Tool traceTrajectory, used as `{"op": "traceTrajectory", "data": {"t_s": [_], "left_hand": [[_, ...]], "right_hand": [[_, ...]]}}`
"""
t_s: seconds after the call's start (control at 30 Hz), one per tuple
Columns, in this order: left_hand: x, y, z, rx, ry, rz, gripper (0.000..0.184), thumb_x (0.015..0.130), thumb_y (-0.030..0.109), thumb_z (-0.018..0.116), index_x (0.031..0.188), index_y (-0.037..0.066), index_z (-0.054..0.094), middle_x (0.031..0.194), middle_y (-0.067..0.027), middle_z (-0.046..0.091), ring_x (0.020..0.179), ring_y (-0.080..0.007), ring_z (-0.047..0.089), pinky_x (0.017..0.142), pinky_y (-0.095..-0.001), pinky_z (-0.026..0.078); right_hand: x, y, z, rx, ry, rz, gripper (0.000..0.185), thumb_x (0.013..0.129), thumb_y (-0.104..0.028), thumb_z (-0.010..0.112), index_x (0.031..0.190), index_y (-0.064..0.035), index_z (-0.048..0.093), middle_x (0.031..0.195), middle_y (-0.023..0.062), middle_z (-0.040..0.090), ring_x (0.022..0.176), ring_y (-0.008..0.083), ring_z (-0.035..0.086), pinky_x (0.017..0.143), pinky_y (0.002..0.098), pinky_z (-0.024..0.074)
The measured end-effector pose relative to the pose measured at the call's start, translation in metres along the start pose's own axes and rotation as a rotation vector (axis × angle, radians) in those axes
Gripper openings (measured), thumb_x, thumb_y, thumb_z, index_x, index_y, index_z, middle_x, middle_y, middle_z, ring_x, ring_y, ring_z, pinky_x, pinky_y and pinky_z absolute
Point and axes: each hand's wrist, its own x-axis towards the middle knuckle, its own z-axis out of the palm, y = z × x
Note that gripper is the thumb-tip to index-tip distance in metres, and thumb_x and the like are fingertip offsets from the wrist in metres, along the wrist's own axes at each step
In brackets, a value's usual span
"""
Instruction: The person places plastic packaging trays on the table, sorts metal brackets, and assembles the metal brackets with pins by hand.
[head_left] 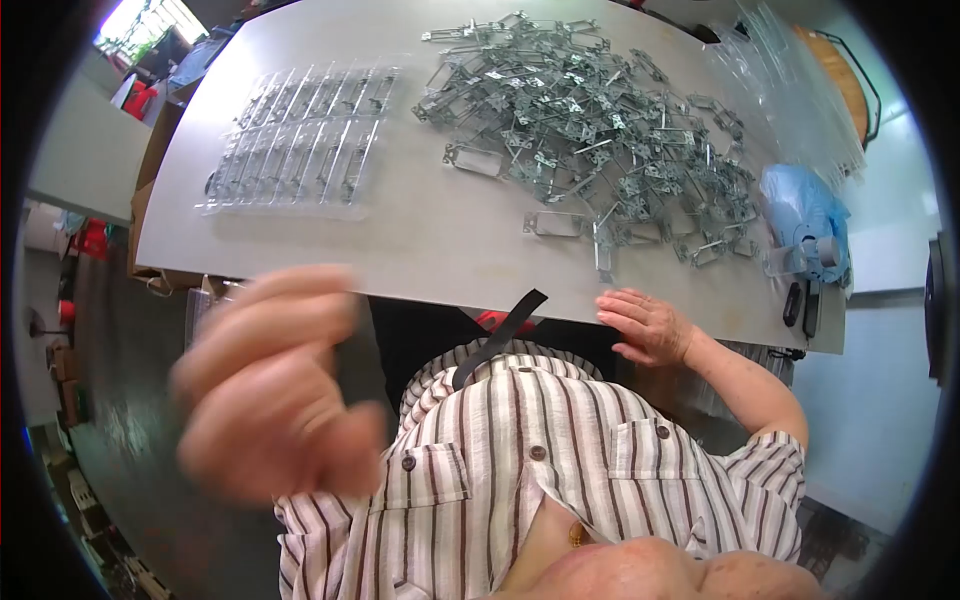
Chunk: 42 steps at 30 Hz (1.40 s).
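Note:
My left hand (280,385) is raised close to the camera at the left, smeared by motion. Its fingers look bent, but whether they hold anything is not clear. My right hand (645,326) rests at the table's front edge with its fingers lying flat and nothing visible in it. Beyond it spreads a large heap of metal brackets (600,130), tangled together. A single bracket (602,250) points from the heap toward my right hand. Farther left, a clear plastic tray (300,140) holds rows of small metal parts in its slots.
The white table (420,240) fills the space ahead. Clear plastic bags (790,90) lie at the back right. A blue plastic bag (805,215) sits near the right edge, with a black tool (811,308) below it. A black strap (500,338) hangs over my shirt.

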Motion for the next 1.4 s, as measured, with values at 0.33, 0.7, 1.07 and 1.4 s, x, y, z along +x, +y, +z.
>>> {"op": "traceTrajectory", "data": {"t_s": [0.33, 0.7, 1.07, 1.4], "left_hand": [[-0.163, -0.07, 0.082, -0.758, -0.789, -1.206, 0.056, 0.11, 0.047, 0.046, 0.126, -0.002, 0.068, 0.116, -0.0193, 0.073, 0.112, -0.0281, 0.067, 0.101, -0.0377, 0.05], [-0.174, -0.07, 0.077, -0.118, -0.594, -1.264, 0.033, 0.105, 0.022, 0.063, 0.087, -0.005, 0.066, 0.066, -0.0049, 0.058, 0.062, -0.0102, 0.049, 0.056, -0.0318, 0.043], [-0.167, -0.142, 0.069, 0.602, -0.292, -0.487, 0.04, 0.097, 0.008, 0.068, 0.065, 0.005, 0.043, 0.056, -0.0116, 0.042, 0.048, -0.0302, 0.043, 0.048, -0.0398, 0.036], [-0.167, -0.156, 0.076, 0.7, -0.432, -0.35, 0.039, 0.09, 0.007, 0.069, 0.061, 0.009, 0.042, 0.056, -0.0093, 0.046, 0.05, -0.0323, 0.049, 0.052, -0.0432, 0.039]], "right_hand": [[0.065, 0.0, 0.015, 0.169, 0.077, -0.095, 0.05, 0.092, -0.017, 0.073, 0.138, -0.0032, 0.057, 0.147, 0.0157, 0.056, 0.136, 0.035, 0.055, 0.117, 0.0471, 0.0443], [0.118, -0.004, 0.024, 0.204, 0.372, -0.098, 0.035, 0.089, -0.014, 0.074, 0.121, -0.0007, 0.065, 0.128, 0.0168, 0.067, 0.122, 0.0339, 0.064, 0.113, 0.0464, 0.0481], [0.2, -0.023, 0.077, 0.252, 0.25, -0.573, 0.029, 0.087, -0.013, 0.067, 0.113, 0.0, 0.068, 0.13, 0.0168, 0.067, 0.131, 0.0345, 0.058, 0.118, 0.0461, 0.0426], [0.225, -0.012, 0.118, 0.124, 0.334, -0.677, 0.018, 0.08, -0.02, 0.064, 0.082, -0.0036, 0.069, 0.105, 0.0132, 0.071, 0.129, 0.0322, 0.058, 0.121, 0.0456, 0.0386]]}}
